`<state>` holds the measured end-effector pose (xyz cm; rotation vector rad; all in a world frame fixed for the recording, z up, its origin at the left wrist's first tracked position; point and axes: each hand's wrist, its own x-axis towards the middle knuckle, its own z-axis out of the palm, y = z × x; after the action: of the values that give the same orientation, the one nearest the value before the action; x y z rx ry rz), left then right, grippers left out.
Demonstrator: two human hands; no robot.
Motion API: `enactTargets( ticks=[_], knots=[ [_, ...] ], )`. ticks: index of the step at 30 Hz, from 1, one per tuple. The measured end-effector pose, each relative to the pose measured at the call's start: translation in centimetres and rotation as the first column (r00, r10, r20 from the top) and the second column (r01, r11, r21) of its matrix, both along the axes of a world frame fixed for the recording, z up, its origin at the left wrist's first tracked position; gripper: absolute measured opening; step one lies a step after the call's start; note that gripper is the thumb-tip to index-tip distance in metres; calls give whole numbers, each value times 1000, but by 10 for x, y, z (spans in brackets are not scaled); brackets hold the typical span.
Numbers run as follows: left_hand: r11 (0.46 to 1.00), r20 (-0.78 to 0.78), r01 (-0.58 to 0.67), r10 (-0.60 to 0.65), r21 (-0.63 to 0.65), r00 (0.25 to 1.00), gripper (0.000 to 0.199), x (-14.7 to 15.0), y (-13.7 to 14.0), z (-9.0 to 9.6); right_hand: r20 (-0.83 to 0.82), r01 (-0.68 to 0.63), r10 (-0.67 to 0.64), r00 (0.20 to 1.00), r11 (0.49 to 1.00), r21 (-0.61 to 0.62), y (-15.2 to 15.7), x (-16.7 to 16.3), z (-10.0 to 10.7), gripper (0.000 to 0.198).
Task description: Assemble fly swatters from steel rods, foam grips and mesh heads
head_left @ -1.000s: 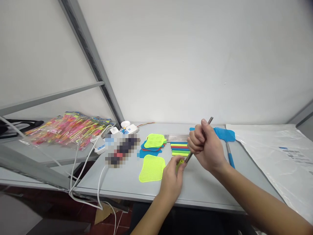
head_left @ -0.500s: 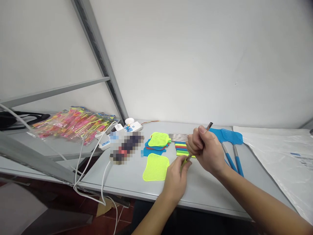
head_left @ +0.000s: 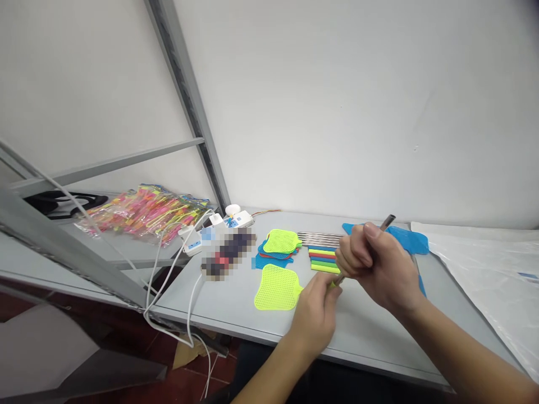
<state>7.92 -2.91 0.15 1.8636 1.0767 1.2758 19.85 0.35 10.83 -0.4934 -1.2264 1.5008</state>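
My left hand point(head_left: 315, 314) pinches the neck of a yellow-green mesh fly swatter head point(head_left: 277, 289), which lies just above or on the table to its left. My right hand point(head_left: 385, 272) is closed in a fist around a metal tube point(head_left: 388, 221), whose open end sticks up past the thumb. The tube's lower end meets the swatter neck at my left fingertips; the joint itself is mostly covered. Behind my hands lie several metal rods point(head_left: 320, 239) and a row of coloured handle sleeves point(head_left: 322, 261). A stack of mesh swatter heads point(head_left: 281, 241) sits left of them.
Blue fly swatters point(head_left: 415, 241) lie behind my right hand. White plastic sheeting point(head_left: 480, 258) covers the table's right end. At left are power strips point(head_left: 240, 217) with loose white cables, a blurred-out item point(head_left: 227, 255), bagged colourful goods point(head_left: 147, 213) and a metal frame post point(head_left: 191, 101).
The view has shifted, so the table's things appear farther right. My hands keep their grips on the swatter head and tube; the tube leans over more to the right.
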Motion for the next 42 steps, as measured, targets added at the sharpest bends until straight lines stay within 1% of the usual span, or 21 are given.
enactTargets(
  ticks=[2, 4, 5, 7, 8, 9, 11, 12, 15, 18, 21, 24, 28, 30, 31, 33, 34, 36, 38, 40, 42],
  knots=[
    [999, 12, 30, -30, 26, 999, 21, -1, -5, 7, 43, -24, 24, 999, 1000, 5, -6, 0, -1, 47],
    [999, 60, 27, -28, 19, 998, 22, -4, -10, 12, 142, -50, 45, 989, 998, 31, -10, -1, -3, 45],
    [1000, 88, 16, -17, 6, 996, 23, -6, -13, 14, 202, -52, 41, 979, 998, 48, -12, -2, -5, 39],
    [999, 117, -12, 16, -35, 993, 24, -12, -18, 17, 268, -7, -13, 963, 997, 73, -15, -5, -5, 19],
    [998, 114, -21, 28, -63, 993, 25, -16, -21, 18, 252, 22, -39, 967, 997, 70, -17, -6, -3, 16],
    [995, 101, -21, 30, -95, 994, 27, -20, -24, 20, 206, 44, -54, 977, 998, 52, -18, -8, -1, 20],
    [988, 71, 8, 3, -155, 997, 29, -29, -29, 23, 71, 39, -37, 997, 999, -19, -21, -14, 5, 17],
    [984, 64, 31, -20, -175, 998, 30, -32, -32, 24, 2, 21, -21, 1000, 998, -63, -22, -18, 8, 19],
    [975, 70, 92, -79, -202, 994, 33, -41, -42, 27, -128, -4, -23, 991, 978, -208, -28, -34, 10, 39],
    [972, 102, 95, -75, -213, 992, 35, -47, -52, 27, -200, -12, -50, 978, 954, -298, -36, -50, 3, 45],
    [972, 98, 70, -49, -223, 994, 33, -52, -59, 29, -261, -32, -58, 964, 945, -325, -44, -63, -4, 45],
    [969, 57, 50, -38, -241, 998, 31, -59, -63, 33, -300, -46, -56, 952, 946, -322, -49, -71, -6, 45],
    [967, -7, 13, -15, -254, 1000, 30, -67, -64, 40, -313, -51, -56, 948, 944, -326, -49, -80, -12, 46],
    [954, -9, 0, -3, -299, 1000, 30, -71, -62, 41, -304, -44, -71, 950, 933, -356, -46, -82, -17, 45],
    [937, 21, 26, -19, -347, 1000, 30, -74, -61, 41, -293, -41, -77, 953, 924, -379, -43, -83, -20, 45],
    [886, 139, 137, -84, -443, 987, 34, -78, -56, 36, -272, -27, -97, 957, 908, -417, -38, -82, -24, 44],
    [862, 203, 204, -121, -464, 972, 35, -80, -54, 33, -271, -11, -113, 956, 907, -420, -34, -80, -25, 44],
    [831, 309, 305, -171, -466, 936, 39, -84, -50, 23, -289, 31, -156, 945, 918, -395, -28, -74, -21, 44],
    [805, 405, 357, -161, -474, 900, 41, -85, -48, 12, -320, 62, -184, 929, 932, -357, -24, -68, -15, 44],
    [784, 493, 378, -107, -492, 864, 41, -85, -48, 3, -337, 65, -187, 923, 938, -342, -22, -63, -9, 43],
    [785, 537, 372, -60, -495, 842, 40, -82, -51, -2, -345, 68, -194, 918, 936, -346, -24, -61, -6, 43]
  ],
)
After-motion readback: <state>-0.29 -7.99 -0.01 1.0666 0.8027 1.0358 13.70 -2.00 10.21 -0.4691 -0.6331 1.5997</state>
